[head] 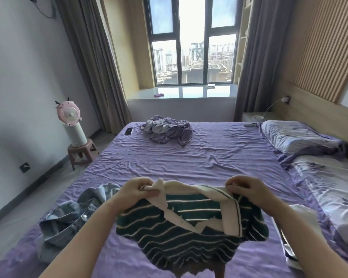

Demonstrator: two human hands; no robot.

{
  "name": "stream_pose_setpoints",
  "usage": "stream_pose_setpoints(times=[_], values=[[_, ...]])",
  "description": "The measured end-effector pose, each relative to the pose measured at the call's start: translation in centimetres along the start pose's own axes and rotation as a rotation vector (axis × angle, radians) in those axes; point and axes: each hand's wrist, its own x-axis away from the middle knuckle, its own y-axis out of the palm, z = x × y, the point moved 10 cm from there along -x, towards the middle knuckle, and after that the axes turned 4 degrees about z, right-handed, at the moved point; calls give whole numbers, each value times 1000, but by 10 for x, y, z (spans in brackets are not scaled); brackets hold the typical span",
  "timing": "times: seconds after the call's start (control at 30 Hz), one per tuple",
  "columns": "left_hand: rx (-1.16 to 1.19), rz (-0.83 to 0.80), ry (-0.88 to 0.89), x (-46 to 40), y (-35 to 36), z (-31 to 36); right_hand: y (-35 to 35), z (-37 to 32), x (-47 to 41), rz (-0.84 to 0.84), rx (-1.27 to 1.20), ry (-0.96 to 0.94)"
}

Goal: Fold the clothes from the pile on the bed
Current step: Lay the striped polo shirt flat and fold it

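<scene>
Green striped sweater (179,233), cream collar, hanging crumpled

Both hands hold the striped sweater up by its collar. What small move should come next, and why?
Probably lower the striped sweater flat onto the purple sheet: left hand and right hand pinch its cream collar, and it hangs unfolded.

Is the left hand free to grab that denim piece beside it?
Probably not yet. The left hand pinches the striped sweater at its collar, as does the right hand. The denim garment lies close and unobstructed, so letting go would suffice.
</scene>
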Motion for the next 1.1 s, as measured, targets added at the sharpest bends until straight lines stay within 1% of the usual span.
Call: stream_pose_setpoints(times=[0.07, 0.13, 0.23, 0.37, 0.43, 0.53, 0.6, 0.67, 0.73, 0.77, 0.83, 0.9, 0.93, 1.0, 1.07, 1.1], values=[[32, 18, 17, -6, -11, 2, -1, -1, -3, 16, 1, 21], [7, 6, 39, -14, -14, 6, -6, -1, -8, 54, 20, 40], [-6, -24, 64, -23, -8, 17, -8, -2, -14, 75, 118, 43], [-40, -13, 16, -25, 5, 21, -13, 13, -8, 134, 248, 85], [-34, -30, -7, -21, 12, 20, -17, 24, 0, 144, 217, 131], [16, -109, -53, -8, 27, 12, -9, 40, 15, 42, 156, 207], [28, -230, -103, 4, 41, 4, 1, 47, 29, -54, 69, 242], [61, -366, -201, 16, 54, -11, 11, 51, 44, -165, -45, 284], [101, -439, -277, 22, 58, -22, 16, 53, 54, -236, -130, 329], [112, -450, -294, 22, 57, -25, 17, 52, 56, -251, -156, 341], [130, -448, -321, 17, 54, -30, 21, 53, 51, -251, -170, 347], [123, -420, -356, 7, 54, -40, 25, 60, 42, -228, -123, 345], [110, -387, -376, 0, 55, -48, 29, 66, 37, -219, -99, 352], [58, -267, -412, -19, 60, -75, 42, 86, 28, -235, -66, 386], [2, -171, -446, -36, 75, -114, 65, 118, 25, -291, -62, 458], [-28, -151, -454, -44, 86, -137, 79, 136, 25, -323, -59, 496]])
